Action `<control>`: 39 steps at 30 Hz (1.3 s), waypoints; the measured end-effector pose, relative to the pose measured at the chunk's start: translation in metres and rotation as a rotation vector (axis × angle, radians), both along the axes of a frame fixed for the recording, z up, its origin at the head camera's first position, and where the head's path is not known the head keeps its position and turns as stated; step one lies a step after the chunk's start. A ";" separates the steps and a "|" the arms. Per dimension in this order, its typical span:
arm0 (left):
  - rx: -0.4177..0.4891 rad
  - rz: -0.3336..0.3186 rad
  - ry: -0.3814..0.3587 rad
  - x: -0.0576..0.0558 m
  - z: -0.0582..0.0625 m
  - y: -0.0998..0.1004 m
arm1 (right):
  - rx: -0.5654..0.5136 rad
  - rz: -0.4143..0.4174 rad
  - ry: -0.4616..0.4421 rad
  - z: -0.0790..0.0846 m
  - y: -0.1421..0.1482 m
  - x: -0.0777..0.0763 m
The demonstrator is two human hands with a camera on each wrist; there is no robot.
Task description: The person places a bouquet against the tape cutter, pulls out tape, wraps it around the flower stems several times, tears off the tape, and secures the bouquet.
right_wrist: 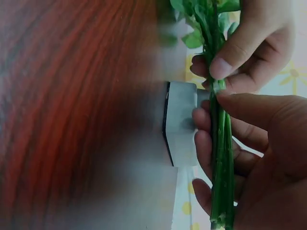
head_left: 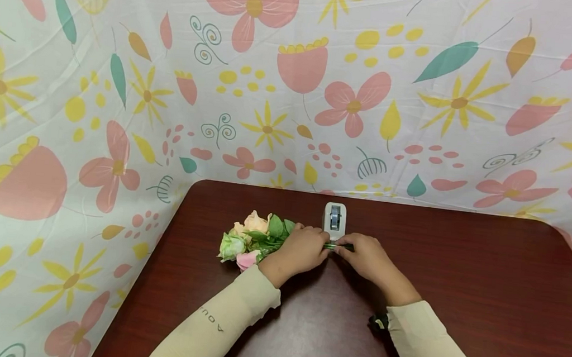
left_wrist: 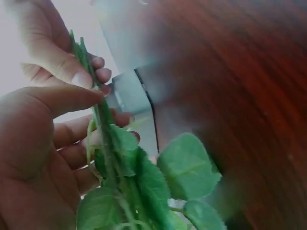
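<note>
Wore pale sleeves [head_left: 214, 318] nearest the camera. Pinched flower stems [right_wrist: 221, 153] with thumb and fingers of left hand [head_left: 301, 250] and right hand [head_left: 367, 258]. Had blooms [head_left: 233, 247] left of left hand, tape dispenser [head_left: 335, 219] just ahead of both on surface [head_left: 460, 270].

The bouquet [head_left: 260, 236] lies sideways, its flower heads to the person's left: peach blooms [head_left: 256, 222] at the back, a pale green-white bloom [head_left: 232, 247] at the outer end and a pink bloom [head_left: 247, 260] in front, with broad green leaves [head_left: 276, 226] behind them. Its slender green stems [right_wrist: 221, 148] are gathered into a narrow, nearly parallel bundle, pinched at neighbouring spots by the left hand [head_left: 302, 247] and right hand [head_left: 367, 258]. A small glossy patch [right_wrist: 218, 86] shows on the stems between the two thumbs, and the stem ends point right.
</note>
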State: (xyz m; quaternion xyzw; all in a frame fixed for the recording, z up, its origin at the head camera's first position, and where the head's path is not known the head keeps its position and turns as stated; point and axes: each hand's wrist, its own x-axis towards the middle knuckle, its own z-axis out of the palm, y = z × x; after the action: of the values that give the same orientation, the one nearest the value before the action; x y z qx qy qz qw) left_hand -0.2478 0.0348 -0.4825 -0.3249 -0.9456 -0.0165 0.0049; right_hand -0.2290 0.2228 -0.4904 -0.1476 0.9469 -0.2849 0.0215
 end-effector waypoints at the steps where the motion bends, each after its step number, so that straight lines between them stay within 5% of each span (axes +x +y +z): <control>1: -0.002 0.004 -0.005 0.000 0.001 0.000 | 0.002 -0.010 0.009 0.000 -0.001 0.001; 18: 0.195 0.036 -0.072 -0.002 -0.004 -0.004 | 0.021 -0.088 0.118 -0.002 -0.010 0.008; 39: 0.175 0.026 -0.017 0.006 -0.005 -0.004 | 0.041 -0.104 0.165 -0.001 -0.012 0.017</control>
State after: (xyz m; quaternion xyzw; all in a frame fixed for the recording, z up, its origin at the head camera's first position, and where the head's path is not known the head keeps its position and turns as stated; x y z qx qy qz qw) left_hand -0.2420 0.0310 -0.4872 -0.3110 -0.9446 -0.1019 0.0257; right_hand -0.2123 0.2106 -0.4915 -0.1209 0.9574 -0.2532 -0.0684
